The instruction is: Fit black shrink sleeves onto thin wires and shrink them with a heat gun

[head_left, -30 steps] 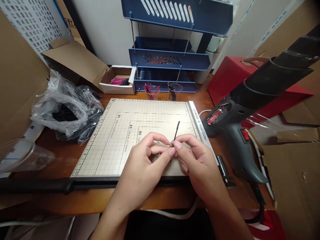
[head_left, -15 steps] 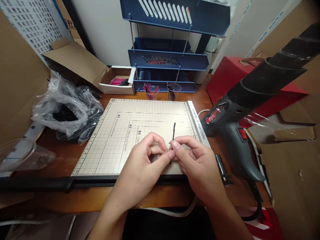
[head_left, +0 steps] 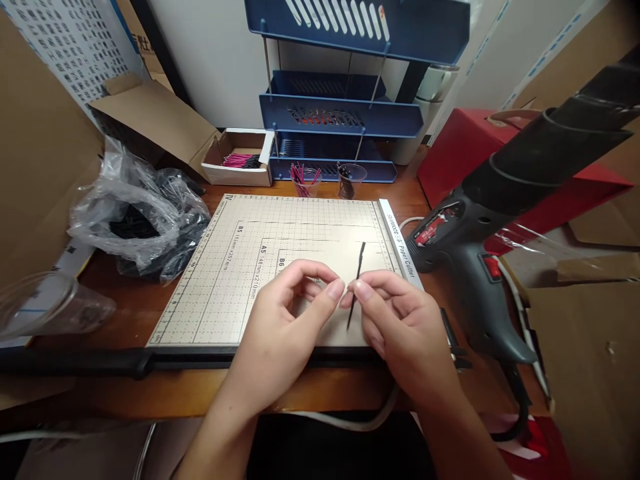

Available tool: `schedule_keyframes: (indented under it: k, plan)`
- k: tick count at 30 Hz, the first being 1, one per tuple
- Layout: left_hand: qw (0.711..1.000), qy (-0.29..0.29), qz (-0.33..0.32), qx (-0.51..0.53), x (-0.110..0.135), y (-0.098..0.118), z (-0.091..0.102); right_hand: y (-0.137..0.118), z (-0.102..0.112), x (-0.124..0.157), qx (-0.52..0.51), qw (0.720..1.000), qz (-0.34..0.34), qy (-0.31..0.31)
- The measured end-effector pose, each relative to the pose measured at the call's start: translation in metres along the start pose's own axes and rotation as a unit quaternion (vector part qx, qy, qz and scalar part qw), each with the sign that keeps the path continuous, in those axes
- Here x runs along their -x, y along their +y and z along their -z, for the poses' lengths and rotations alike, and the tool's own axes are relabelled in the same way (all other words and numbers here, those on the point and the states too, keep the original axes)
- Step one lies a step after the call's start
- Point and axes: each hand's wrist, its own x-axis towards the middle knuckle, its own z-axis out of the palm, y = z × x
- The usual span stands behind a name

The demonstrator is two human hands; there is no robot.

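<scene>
Over the near edge of a beige paper cutter board [head_left: 240, 267], my right hand [head_left: 400, 320] pinches a thin black tube [head_left: 359, 263] between thumb and forefinger; the tube stands nearly upright and leans a little to the right. My left hand [head_left: 287, 320] is curled beside it, fingertips almost touching the right hand's, pinched on something too small to make out.
A grey heat gun [head_left: 475, 267] with a black nozzle lies right of the board. Two small cups [head_left: 305, 181] of pink and black pieces stand behind it, before a blue tray rack [head_left: 345, 120]. At left lie a plastic bag [head_left: 135, 220], a cardboard box [head_left: 240, 160] and a clear cup [head_left: 50, 303].
The black tube has tilted from upright to leaning right. My left fingertips have drawn slightly away from the right hand's pinch.
</scene>
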Motion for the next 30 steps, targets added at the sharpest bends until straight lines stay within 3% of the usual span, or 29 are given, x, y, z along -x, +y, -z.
schedule_keyframes:
  k: [6,20,30]
  plan:
    - [0.999,-0.028,-0.011,0.019,0.0020,0.0014,0.0037,-0.0039,-0.0019,0.0017,0.022,0.999,-0.003,-0.040]
    - [0.999,-0.011,-0.046,0.010,0.0026,-0.0005,0.0050,-0.0062,-0.0013,0.0046,0.026,0.998,-0.013,-0.063]
    - [0.998,-0.004,-0.057,0.002,0.0040,0.0021,0.0033,-0.0064,-0.0027,0.0029,0.008,0.999,-0.023,-0.028]
